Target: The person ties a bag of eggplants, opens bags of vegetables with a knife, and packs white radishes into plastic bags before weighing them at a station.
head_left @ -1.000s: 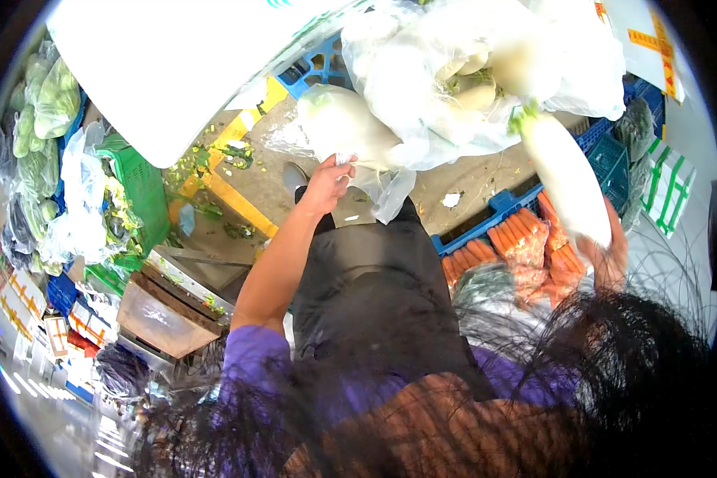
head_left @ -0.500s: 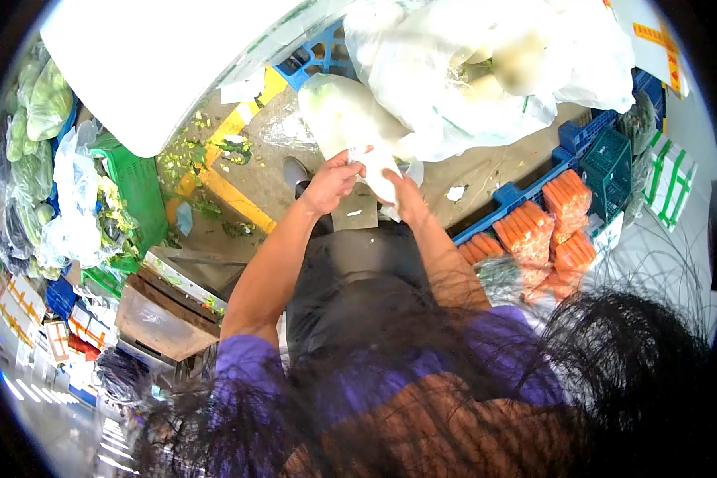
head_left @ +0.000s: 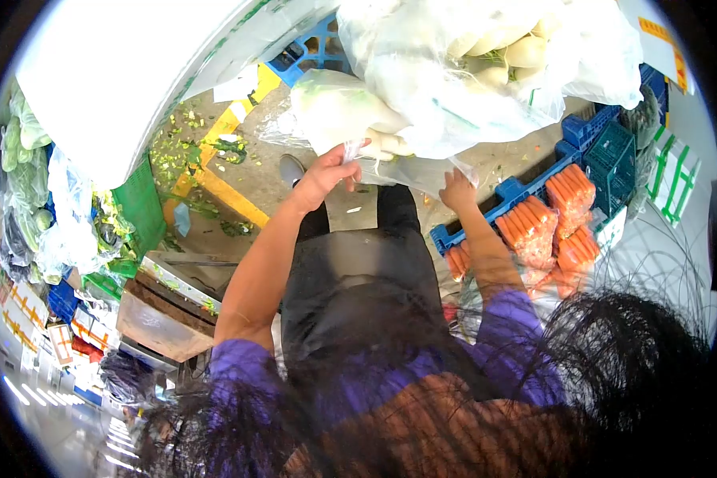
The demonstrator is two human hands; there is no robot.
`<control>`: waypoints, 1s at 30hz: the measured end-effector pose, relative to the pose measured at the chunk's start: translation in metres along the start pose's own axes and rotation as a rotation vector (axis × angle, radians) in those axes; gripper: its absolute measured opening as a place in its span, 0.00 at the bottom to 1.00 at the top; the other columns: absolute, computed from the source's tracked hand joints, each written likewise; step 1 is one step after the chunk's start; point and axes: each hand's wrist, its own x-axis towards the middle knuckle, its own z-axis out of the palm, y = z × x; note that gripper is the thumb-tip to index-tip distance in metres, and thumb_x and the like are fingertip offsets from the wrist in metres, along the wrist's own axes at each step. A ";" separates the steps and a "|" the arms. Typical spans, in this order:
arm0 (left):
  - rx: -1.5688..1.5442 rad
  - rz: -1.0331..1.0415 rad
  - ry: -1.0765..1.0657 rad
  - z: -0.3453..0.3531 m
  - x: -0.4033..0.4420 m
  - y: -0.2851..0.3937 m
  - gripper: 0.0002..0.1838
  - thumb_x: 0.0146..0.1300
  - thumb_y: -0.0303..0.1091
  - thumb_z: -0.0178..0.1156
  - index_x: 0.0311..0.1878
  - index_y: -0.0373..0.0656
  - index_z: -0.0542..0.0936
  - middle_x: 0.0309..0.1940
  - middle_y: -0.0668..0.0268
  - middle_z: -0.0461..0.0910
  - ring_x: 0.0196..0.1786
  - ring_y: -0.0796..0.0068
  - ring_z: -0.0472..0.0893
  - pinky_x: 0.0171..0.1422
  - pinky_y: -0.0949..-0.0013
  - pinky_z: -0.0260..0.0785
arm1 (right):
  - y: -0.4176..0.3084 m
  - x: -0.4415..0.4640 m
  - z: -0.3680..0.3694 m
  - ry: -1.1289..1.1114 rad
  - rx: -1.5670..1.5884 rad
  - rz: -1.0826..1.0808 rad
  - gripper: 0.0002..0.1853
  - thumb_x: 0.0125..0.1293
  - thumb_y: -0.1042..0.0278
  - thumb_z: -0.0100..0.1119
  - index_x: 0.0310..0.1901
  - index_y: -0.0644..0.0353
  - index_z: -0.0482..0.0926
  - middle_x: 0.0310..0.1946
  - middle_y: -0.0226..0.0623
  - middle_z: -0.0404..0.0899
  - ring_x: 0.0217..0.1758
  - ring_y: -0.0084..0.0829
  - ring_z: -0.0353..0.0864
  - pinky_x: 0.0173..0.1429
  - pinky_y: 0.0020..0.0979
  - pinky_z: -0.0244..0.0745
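A clear plastic bag (head_left: 410, 171) with white radishes (head_left: 346, 111) in it hangs between my two hands, its mouth toward me. My left hand (head_left: 331, 174) pinches one edge of the bag beside the radish tips. At the opposite edge, my right hand (head_left: 459, 190) has its fingers closed on the stretched plastic. Just beyond, a large translucent bag (head_left: 454, 119) bulges with more radishes (head_left: 526, 52), some showing through its opening.
Bagged carrots (head_left: 527, 229) lie by a blue crate (head_left: 502, 195) at right, near a dark green crate (head_left: 611, 171). A green crate (head_left: 141, 211) with leafy scraps is at left. A white surface (head_left: 127, 72) spans the upper left; leaf bits litter the floor (head_left: 255, 171).
The radish held between my hands has gone in among the others in the small bag. My right hand has moved right and now stretches the bag's edge. My left hand keeps its hold.
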 end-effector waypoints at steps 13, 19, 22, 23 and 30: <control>-0.049 -0.127 0.129 0.020 -0.009 -0.010 0.23 0.62 0.29 0.49 0.62 0.52 0.68 0.25 0.77 0.67 0.27 0.87 0.63 0.30 0.82 0.56 | 0.032 0.114 -0.276 0.526 1.159 0.033 0.21 0.56 0.68 0.57 0.51 0.67 0.72 0.44 0.43 0.77 0.47 0.34 0.76 0.51 0.30 0.71; -0.191 -0.067 0.122 0.019 -0.008 -0.024 0.22 0.62 0.29 0.48 0.61 0.50 0.69 0.24 0.77 0.66 0.24 0.87 0.60 0.28 0.82 0.53 | -0.003 0.207 -0.242 0.683 0.699 0.267 0.37 0.45 0.61 0.68 0.55 0.67 0.62 0.52 0.54 0.61 0.53 0.50 0.67 0.56 0.38 0.68; -0.159 -0.072 0.129 0.024 -0.007 -0.022 0.23 0.61 0.28 0.48 0.61 0.50 0.69 0.23 0.77 0.66 0.22 0.88 0.59 0.28 0.82 0.53 | -0.012 0.202 -0.244 0.717 0.727 0.311 0.38 0.43 0.61 0.70 0.53 0.69 0.62 0.53 0.52 0.60 0.53 0.49 0.68 0.57 0.39 0.66; -0.137 -0.080 0.134 0.026 -0.005 -0.019 0.23 0.60 0.28 0.48 0.61 0.50 0.69 0.23 0.76 0.66 0.22 0.88 0.58 0.27 0.82 0.52 | -0.013 0.197 -0.245 0.742 0.736 0.301 0.38 0.42 0.61 0.70 0.53 0.70 0.62 0.53 0.51 0.61 0.54 0.48 0.68 0.58 0.39 0.66; -0.110 -0.089 0.205 0.025 -0.006 -0.012 0.22 0.62 0.29 0.48 0.60 0.51 0.70 0.24 0.76 0.66 0.21 0.88 0.58 0.28 0.82 0.53 | 0.040 0.120 -0.233 1.056 1.516 0.085 0.31 0.42 0.72 0.71 0.50 0.70 0.70 0.44 0.40 0.77 0.46 0.31 0.76 0.52 0.32 0.70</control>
